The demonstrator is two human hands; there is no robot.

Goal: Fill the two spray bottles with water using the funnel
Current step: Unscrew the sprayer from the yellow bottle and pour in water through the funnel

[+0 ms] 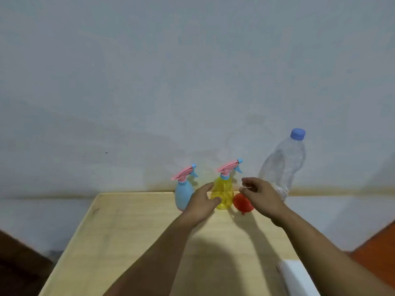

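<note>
- Both hands are out over the pale wooden table [132, 231], and the step in hand looks to me like opening the first sprayer: the translucent yellow plastic spray bottle [223, 194] with its pink-and-blue trigger head on.
- Best play here, I'd say: steady the yellow body low with one hand, twist the pink trigger collar with the other, and keep the bottle upright so it doesn't knock its neighbours.
- Left hand [203, 202]: fingers spread and only lightly bent, thumb and forefinger at the yellow bottle's left side. It seems to touch the bottle, but no closed grasp shows.
- Right hand [259, 194]: fingers loosely curled, holding nothing, hanging just above the small red plastic funnel [242, 202], which lies tipped on its side just right of the yellow bottle.
- The opaque light-blue plastic spray bottle [183, 194], same pink trigger head, stands upright just left of the yellow one, partly behind the left hand.
- The tall clear plastic water bottle [282, 167] with a blue cap stands at the back right, cap on, behind the right hand.
</note>
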